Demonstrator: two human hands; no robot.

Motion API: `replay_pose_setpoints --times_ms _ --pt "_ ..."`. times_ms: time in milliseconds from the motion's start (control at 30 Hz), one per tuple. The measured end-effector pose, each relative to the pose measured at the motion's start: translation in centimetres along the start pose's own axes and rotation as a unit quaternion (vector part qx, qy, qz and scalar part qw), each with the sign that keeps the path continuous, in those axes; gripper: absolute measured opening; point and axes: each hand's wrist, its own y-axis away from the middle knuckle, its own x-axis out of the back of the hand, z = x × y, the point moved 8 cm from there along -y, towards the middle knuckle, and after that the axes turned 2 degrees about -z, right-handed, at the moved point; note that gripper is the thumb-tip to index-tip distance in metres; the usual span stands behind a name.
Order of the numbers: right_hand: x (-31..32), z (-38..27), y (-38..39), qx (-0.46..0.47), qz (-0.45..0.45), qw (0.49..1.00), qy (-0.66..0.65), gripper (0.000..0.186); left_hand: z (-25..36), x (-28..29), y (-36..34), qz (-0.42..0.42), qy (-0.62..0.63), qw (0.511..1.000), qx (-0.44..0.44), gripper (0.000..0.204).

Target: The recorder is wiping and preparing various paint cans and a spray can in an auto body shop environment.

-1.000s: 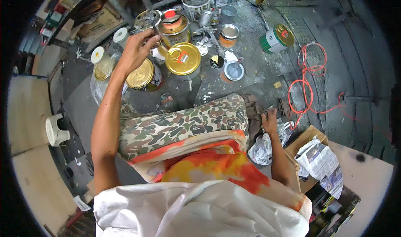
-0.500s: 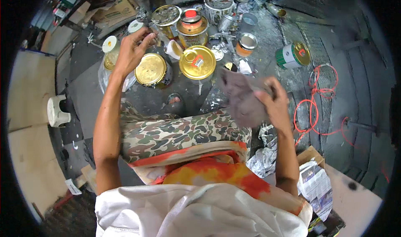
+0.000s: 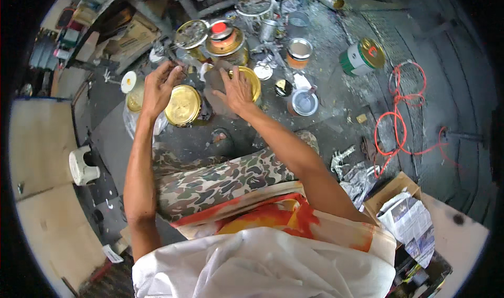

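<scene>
My right hand [image 3: 237,92] reaches across my legs with a grey-brown cloth [image 3: 216,83] in its grip, over the near cans. The cloth and fingers partly cover a gold-lidded can [image 3: 253,83]. To the left, my left hand [image 3: 158,88] is raised with its thumb and fingers drawn together; whatever they pinch is too small to make out. Just below and right of that hand stands another can with a gold lid [image 3: 182,105]. The space between my two hands is partly hidden by the cloth.
Farther off stand paint-stained cans [image 3: 191,34] and a can with a red cap [image 3: 219,28]. An open small can [image 3: 304,103] sits to the right, near a green-and-white can [image 3: 362,56]. Orange cord [image 3: 397,114] lies on the right floor. A white stool [image 3: 83,165] is at left.
My right hand has swung left and forward with the cloth, from above my right knee to the gold-lidded cans. The small open can is now uncovered. My left hand stays raised, slightly lower in view.
</scene>
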Motion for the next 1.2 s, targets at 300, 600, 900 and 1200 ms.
replay_pose_setpoints --times_ms 300,600,900,1200 --pt "12.6 24.5 20.2 -0.176 0.186 0.966 0.016 0.022 -3.2 -14.1 0.9 -0.119 0.105 0.986 0.046 0.020" --pt "6.7 38.1 44.0 -0.532 -0.097 0.823 0.175 0.094 -5.5 -21.6 0.4 -0.029 0.189 0.980 0.062 0.015" --pt "8.5 39.4 45.0 -0.605 -0.107 0.784 0.090 0.093 -8.6 -21.8 0.4 0.045 -0.010 0.999 -0.023 0.021" --pt "18.0 25.7 29.4 -0.313 0.101 0.907 -0.262 0.055 -6.7 -21.3 1.9 0.074 0.016 0.995 -0.057 0.017"
